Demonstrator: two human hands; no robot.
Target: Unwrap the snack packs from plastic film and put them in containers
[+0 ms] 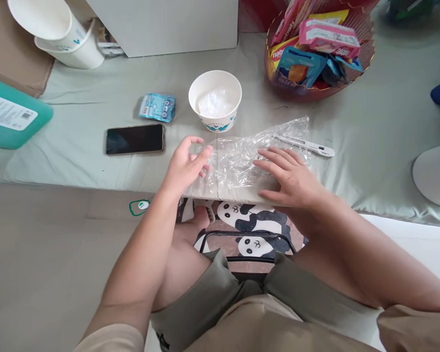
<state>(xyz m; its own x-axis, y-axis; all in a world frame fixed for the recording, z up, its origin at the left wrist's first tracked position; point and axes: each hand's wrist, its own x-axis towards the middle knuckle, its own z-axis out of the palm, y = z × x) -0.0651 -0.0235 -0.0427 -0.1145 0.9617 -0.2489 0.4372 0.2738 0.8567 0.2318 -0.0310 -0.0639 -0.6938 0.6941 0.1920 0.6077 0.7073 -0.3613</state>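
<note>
A crumpled clear plastic bag (232, 164) lies spread along the near edge of the cloth-covered table. My left hand (188, 161) is at the bag's left end, fingers curved and apart, with nothing visibly gripped. Over the bag's right part, my right hand (286, 173) rests with its fingers spread. Just beyond that hand, a white box cutter (308, 145) lies partly on the plastic. Behind the bag stands a white paper bowl (220, 123) with crumpled clear plastic (215, 102) inside it.
To the left are a black phone (135, 139) and a small blue packet (157, 107). A red basket (297, 93) of snack packs stands at the back right. White paper tubs (71, 51) and a teal container (18, 129) occupy the left side; a white rounded object (436, 173) sits far right.
</note>
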